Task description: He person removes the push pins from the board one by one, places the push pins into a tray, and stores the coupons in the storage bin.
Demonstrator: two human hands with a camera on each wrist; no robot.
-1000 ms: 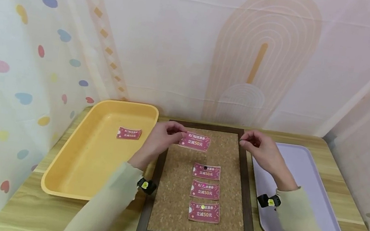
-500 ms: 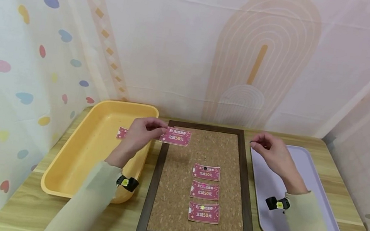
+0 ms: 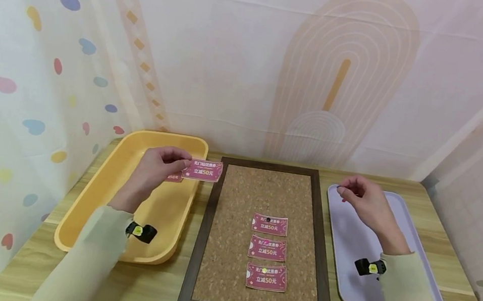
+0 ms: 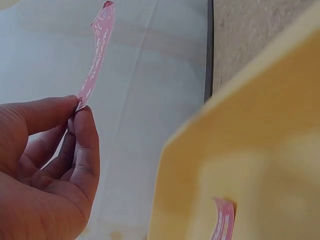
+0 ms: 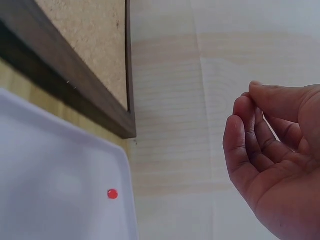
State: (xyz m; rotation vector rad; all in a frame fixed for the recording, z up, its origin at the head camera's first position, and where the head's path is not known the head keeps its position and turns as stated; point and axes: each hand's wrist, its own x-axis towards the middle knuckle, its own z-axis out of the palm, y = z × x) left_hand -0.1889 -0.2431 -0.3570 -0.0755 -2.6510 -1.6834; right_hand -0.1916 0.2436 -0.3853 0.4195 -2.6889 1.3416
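Note:
In the head view my left hand (image 3: 153,172) pinches a pink coupon (image 3: 202,170) by its left end, over the yellow tray's right rim. The left wrist view shows this coupon (image 4: 97,55) upright and curved between thumb and fingertips. Another pink coupon (image 3: 174,178) lies in the yellow tray (image 3: 189,215), partly hidden. My right hand (image 3: 367,205) is over the lilac tray (image 3: 357,282), thumb and fingertips together on a small dark pushpin (image 3: 339,187), mostly hidden. Below it a red pushpin (image 5: 112,193) lies in the lilac tray.
Between the trays lies a cork board (image 3: 228,250) with a dark wooden frame. Pinned in a column on it are a top coupon (image 3: 269,227), a middle coupon (image 3: 267,251) and a bottom coupon (image 3: 265,280). A curtain (image 3: 234,68) hangs behind the wooden table (image 3: 23,274).
My left hand has moved left with the coupon, from over the cork board to the yellow tray's edge. My right hand has moved right, from the board's frame to over the lilac tray.

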